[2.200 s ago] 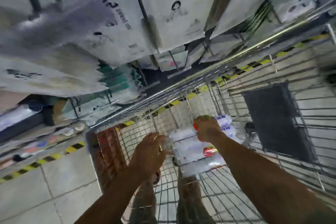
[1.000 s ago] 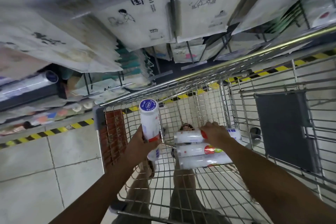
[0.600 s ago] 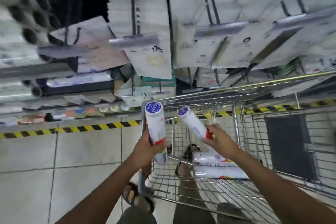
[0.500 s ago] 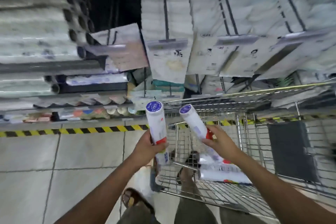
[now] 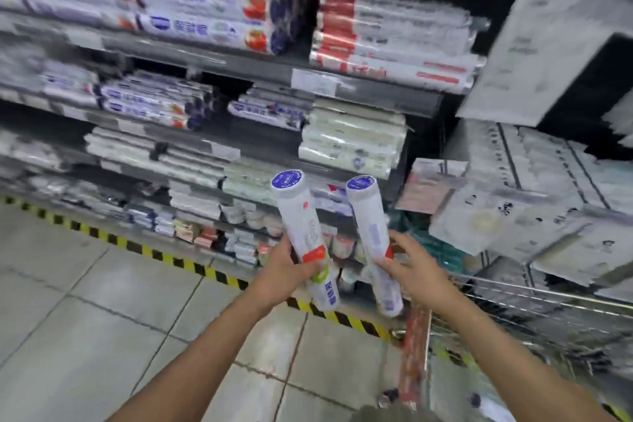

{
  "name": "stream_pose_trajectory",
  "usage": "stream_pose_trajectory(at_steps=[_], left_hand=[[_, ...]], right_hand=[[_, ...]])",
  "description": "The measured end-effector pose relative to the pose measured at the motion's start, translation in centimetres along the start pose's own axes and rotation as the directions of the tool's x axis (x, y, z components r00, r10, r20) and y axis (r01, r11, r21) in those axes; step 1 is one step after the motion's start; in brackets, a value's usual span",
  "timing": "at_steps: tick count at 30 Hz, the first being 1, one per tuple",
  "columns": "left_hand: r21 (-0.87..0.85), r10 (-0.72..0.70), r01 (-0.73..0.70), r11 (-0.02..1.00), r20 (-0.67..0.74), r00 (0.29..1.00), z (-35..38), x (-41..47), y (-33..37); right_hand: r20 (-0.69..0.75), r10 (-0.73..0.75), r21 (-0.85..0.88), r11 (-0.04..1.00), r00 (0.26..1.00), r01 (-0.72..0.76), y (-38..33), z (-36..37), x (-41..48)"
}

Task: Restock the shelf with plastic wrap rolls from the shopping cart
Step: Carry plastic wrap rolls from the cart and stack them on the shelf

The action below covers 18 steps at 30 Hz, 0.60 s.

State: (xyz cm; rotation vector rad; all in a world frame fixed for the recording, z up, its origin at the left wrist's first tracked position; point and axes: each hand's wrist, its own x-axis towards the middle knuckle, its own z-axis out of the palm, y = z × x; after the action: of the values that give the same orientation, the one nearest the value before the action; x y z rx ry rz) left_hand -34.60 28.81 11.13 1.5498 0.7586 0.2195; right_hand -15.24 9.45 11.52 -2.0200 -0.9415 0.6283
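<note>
Head view: left grip (image 5: 281, 272) clasps left roll (image 5: 296, 216), right grip (image 5: 414, 271) clasps right roll (image 5: 370, 223).

Two forearms are shown: the left forearm (image 5: 219, 339) and the right forearm (image 5: 486, 339) are bare from wrist to the lower frame edge. The left hand (image 5: 286, 272) and the right hand (image 5: 412, 272) are uncovered. A patch of grey-olive garment (image 5: 387, 415) is visible at the lower edge between the forearms; its type cannot be determined because of blur.
</note>
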Motion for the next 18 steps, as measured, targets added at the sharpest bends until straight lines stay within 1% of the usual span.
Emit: stream_pose_trajectory(at_steps=[4, 6, 11, 15, 18], left_hand=[[-0.021, 0.032, -0.035, 0.999, -0.123, 0.992, -8.7, -1.5, 2.0], [-0.031, 0.057, -0.063, 0.998, -0.169, 0.984, -12.6, -2.3, 3.0], [-0.008, 0.116, -0.123, 0.992, -0.268, 0.956, -22.1, -3.4, 4.8], [0.057, 0.163, -0.153, 0.987, -0.323, 0.932, -29.4, -1.9, 7.1], [0.05, 0.191, -0.185, 0.981, -0.347, 0.918, -34.2, 0.6, 9.0]], right_hand=[[0.096, -0.098, 0.137, 0.987, 0.991, 0.084, -9.0, 4.4, 3.9], [0.113, -0.155, 0.164, 0.977, 0.981, 0.135, -12.7, 6.6, 5.9], [0.157, -0.248, 0.287, 0.938, 0.956, 0.196, -20.1, 12.3, 11.8], [0.171, -0.339, 0.337, 0.902, 0.925, 0.268, -25.4, 16.5, 17.8], [0.164, -0.374, 0.381, 0.877, 0.913, 0.291, -29.3, 18.7, 22.6]])
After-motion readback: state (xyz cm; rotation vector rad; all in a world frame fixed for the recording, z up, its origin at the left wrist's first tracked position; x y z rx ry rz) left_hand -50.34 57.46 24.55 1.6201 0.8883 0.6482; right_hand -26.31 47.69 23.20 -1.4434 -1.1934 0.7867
